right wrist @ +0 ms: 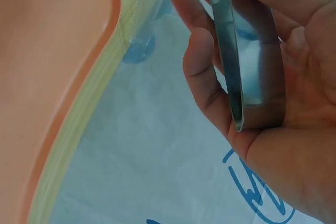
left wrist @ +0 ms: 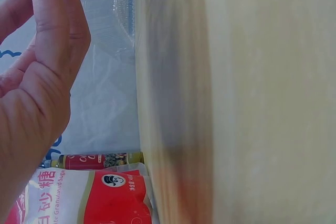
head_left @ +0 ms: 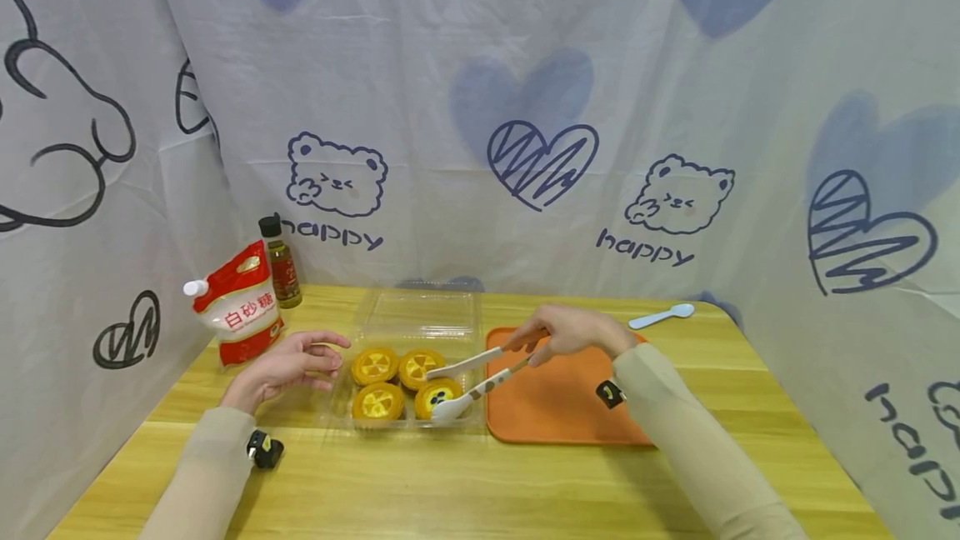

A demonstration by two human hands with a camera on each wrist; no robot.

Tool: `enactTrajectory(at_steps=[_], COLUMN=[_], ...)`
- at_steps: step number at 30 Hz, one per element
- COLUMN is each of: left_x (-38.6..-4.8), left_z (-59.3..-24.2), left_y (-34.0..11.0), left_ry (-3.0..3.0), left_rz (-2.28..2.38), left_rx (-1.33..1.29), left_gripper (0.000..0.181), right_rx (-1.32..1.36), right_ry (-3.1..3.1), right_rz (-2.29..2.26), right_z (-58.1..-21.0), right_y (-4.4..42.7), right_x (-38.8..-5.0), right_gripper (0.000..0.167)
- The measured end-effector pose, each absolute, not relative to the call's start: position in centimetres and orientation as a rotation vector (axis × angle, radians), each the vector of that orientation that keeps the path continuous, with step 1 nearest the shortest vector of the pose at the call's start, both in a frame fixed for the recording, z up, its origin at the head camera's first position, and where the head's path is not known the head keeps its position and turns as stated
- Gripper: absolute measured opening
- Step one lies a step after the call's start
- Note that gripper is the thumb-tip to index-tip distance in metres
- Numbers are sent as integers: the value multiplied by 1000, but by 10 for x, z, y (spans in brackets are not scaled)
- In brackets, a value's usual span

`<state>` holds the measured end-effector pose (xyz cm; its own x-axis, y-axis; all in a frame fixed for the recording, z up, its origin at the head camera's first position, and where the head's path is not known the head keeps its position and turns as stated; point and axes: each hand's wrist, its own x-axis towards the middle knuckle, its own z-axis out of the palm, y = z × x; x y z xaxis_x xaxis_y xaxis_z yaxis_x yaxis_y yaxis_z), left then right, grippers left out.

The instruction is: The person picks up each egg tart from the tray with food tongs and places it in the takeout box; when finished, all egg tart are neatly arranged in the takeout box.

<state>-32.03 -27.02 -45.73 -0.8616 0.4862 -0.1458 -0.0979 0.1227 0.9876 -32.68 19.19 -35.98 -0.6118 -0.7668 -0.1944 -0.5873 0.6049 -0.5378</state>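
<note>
In the head view my right hand holds a pair of tongs whose two arms stand apart. Their pale tips reach over the front-right egg tart, which has dark dots on top; whether they touch it I cannot tell. Several other tarts with yellow wedge-patterned tops sit in the clear plastic container, its lid raised at the back. The right wrist view shows the tongs' metal bend within the palm. My left hand hovers beside the container's left edge, fingers loosely bent, holding nothing.
An orange tray lies under my right hand, just right of the container. A blue spoon rests at the back right. Behind my left hand stand a red-and-white sugar bag and a dark-capped bottle. A patterned curtain closes the back.
</note>
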Motion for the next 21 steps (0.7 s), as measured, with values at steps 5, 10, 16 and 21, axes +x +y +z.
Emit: enactTrajectory(at_steps=[5, 10, 16, 21], left_x=[-320, -321, -321, -322], left_z=[-457, -457, -457, -458], left_y=[-269, -270, -270, -271], left_ry=[1971, 1963, 1962, 1953], left_rz=[1782, 1786, 1793, 1799], left_rx=[374, 370, 366, 368], left_gripper=[47, 47, 47, 44], right_rx=[-1044, -1041, -1040, -1037], right_ry=[2432, 2405, 2395, 2398], right_rz=[-584, -600, -603, -606], right_z=[-357, -355, -355, -357], right_y=[193, 196, 197, 197], right_x=[-328, -328, -330, -330], right_gripper=[42, 44, 44, 43])
